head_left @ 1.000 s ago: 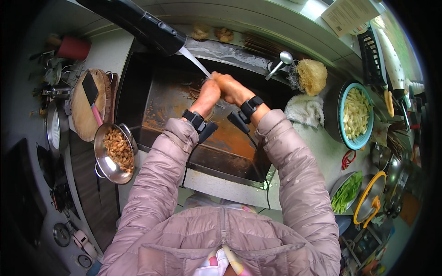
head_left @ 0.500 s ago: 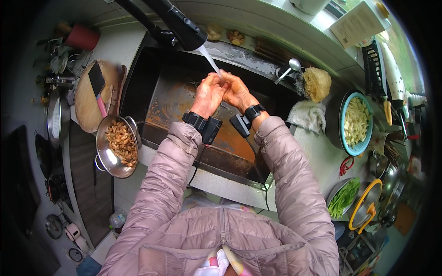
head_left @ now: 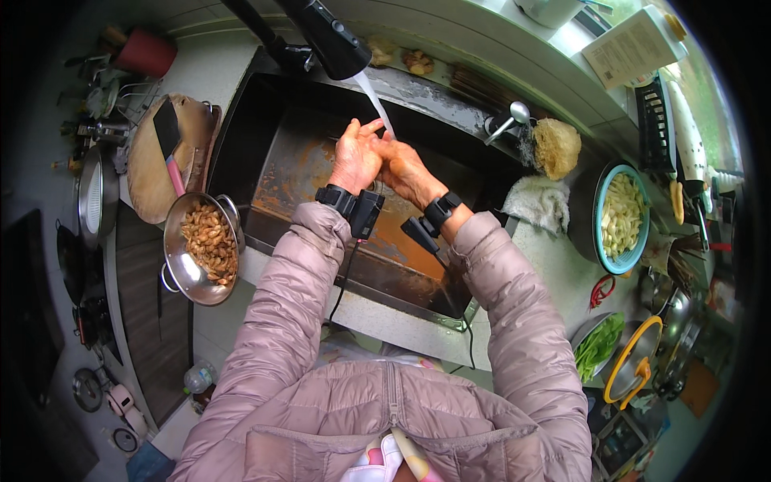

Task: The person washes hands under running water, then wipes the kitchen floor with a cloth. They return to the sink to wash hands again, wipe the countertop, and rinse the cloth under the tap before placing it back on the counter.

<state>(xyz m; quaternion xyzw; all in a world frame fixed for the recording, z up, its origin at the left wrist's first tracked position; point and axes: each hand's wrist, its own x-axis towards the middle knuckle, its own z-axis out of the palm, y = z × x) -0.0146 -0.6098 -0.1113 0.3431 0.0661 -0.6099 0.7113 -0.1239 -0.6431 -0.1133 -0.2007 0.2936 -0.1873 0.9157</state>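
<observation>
My left hand (head_left: pixel 356 158) and my right hand (head_left: pixel 407 171) touch each other over the dark sink (head_left: pixel 277 217), beneath a running stream of water (head_left: pixel 372 100). Some fingers of my left hand point up and apart. The fingers of my right hand lie against the left palm and are partly hidden, so their grip is unclear. Nothing else can be made out between the hands. Water comes from a black faucet head (head_left: pixel 328 40) above them. Each wrist wears a black strap with a small box.
Left of the sink are a steel colander (head_left: pixel 183 269) of brown pieces, a round cutting board (head_left: pixel 148 189) and a cleaver (head_left: pixel 167 132). To the right lie a white cloth (head_left: pixel 536 203), a loofah (head_left: pixel 556 149), a teal basket (head_left: pixel 602 241) of pale slices and a bowl of greens (head_left: pixel 598 349).
My hands have slid slightly down, away from the faucet. The fingers of my left hand have spread more, and the right hand has shifted lower against it. The water still runs.
</observation>
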